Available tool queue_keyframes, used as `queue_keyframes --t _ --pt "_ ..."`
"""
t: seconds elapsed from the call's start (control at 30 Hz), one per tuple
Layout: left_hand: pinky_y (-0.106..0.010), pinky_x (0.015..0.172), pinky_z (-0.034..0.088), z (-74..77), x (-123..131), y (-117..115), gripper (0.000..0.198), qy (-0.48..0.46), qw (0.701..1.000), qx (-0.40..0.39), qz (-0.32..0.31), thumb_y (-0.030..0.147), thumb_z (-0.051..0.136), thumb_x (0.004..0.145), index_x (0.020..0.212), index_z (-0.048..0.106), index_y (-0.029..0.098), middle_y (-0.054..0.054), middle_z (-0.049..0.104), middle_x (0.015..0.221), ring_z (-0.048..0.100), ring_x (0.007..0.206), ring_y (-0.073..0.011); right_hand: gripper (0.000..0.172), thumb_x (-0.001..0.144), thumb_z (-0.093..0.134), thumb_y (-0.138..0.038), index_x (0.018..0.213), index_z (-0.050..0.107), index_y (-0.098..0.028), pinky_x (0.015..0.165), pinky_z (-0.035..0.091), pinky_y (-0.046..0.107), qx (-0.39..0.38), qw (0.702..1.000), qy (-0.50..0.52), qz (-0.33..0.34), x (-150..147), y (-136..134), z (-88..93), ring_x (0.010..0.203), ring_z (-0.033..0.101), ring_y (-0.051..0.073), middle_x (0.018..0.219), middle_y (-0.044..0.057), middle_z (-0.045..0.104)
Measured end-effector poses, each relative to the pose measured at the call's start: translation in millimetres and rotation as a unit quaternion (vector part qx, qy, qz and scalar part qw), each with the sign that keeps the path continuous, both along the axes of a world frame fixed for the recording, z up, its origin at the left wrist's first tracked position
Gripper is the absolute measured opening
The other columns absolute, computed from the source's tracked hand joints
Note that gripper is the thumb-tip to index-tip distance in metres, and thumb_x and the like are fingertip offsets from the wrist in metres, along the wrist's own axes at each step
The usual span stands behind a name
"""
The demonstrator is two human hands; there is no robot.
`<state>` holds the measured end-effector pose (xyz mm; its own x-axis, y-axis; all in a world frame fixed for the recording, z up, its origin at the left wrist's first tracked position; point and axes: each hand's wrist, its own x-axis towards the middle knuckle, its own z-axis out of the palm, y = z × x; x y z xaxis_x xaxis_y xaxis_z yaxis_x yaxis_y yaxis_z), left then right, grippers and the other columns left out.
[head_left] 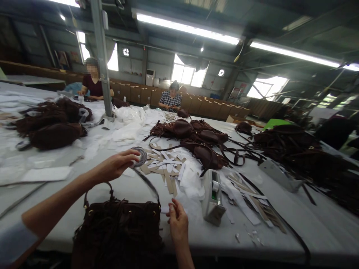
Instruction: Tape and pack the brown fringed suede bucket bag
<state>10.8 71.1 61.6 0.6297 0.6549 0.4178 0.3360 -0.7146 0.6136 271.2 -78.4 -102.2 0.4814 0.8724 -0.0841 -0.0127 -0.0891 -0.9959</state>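
Observation:
A dark brown fringed handbag stands upright at the table's front edge, with brass-coloured eyelets along its top and a strap rising behind it. My left hand reaches over the bag, its fingers closed on a grey ring-shaped roll that looks like tape. Beside the bag's right edge is my right hand, fingers bent together. Something pale shows at its fingertips, too small to make out. To the right of that hand stands a grey tape dispenser.
Cardboard and paper strips lie scattered mid-table. Brown bags are piled behind them, at left and at right. A metal post rises from the table. Two people sit across it, one in a checked shirt.

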Motion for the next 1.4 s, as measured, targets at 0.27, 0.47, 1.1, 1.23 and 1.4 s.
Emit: queue_keyframes --t 0.27,0.47,1.1,1.23,1.4 --pt "-0.037 0.093 0.046 0.9 2.0 -9.0 0.041 -0.233 0.967 -0.106 0.01 0.014 0.064 0.076 0.114 0.053 0.027 -0.005 0.057 0.113 0.058 0.104 -0.0226 0.046 0.078 0.063 -0.049 0.115 0.064 -0.021 0.089 0.047 0.036 0.035 0.972 0.101 0.208 -22.1 13.4 8.1 0.101 0.061 0.022 0.106 0.008 0.069" --pt "-0.029 0.078 0.053 -7.6 3.2 -8.9 0.097 -0.431 0.865 -0.256 -0.012 0.003 0.071 0.056 0.135 0.03 0.042 -0.002 0.047 0.128 0.063 0.084 -0.0131 0.029 0.077 0.067 -0.046 0.085 0.069 -0.018 0.071 0.044 0.024 0.058 0.966 0.069 0.24 -20.4 4.8 20.7 0.076 0.056 0.015 0.077 0.0 0.063" --pt "-0.028 0.071 0.046 -128.9 -9.9 -11.7 0.044 -0.015 0.919 -0.388 0.068 0.024 0.06 0.064 0.107 0.054 0.017 -0.003 0.064 0.094 0.061 0.084 -0.021 0.058 0.072 0.062 -0.06 0.109 0.068 -0.016 0.068 0.055 0.037 -0.039 0.992 0.014 0.119 29.3 -11.1 -8.7 0.088 0.066 0.028 0.097 0.014 0.072" --pt "-0.026 0.068 0.045 -114.9 -16.1 -16.3 0.043 0.044 0.921 -0.384 0.053 0.027 0.061 0.066 0.108 0.059 0.018 -0.002 0.065 0.094 0.061 0.08 -0.0199 0.055 0.076 0.057 -0.057 0.11 0.067 -0.015 0.079 0.053 0.04 -0.034 0.987 -0.08 0.138 25.1 -4.6 -4.2 0.099 0.064 0.03 0.107 0.014 0.069" --pt "-0.025 0.069 0.044 -109.3 -12.5 -29.4 0.033 0.069 0.925 -0.373 0.025 0.025 0.062 0.066 0.098 0.068 0.018 -0.001 0.068 0.086 0.061 0.079 -0.0203 0.051 0.084 0.046 -0.049 0.115 0.063 -0.012 0.089 0.048 0.039 -0.022 0.961 -0.233 0.15 6.8 9.7 10.7 0.105 0.061 0.028 0.115 0.015 0.065"
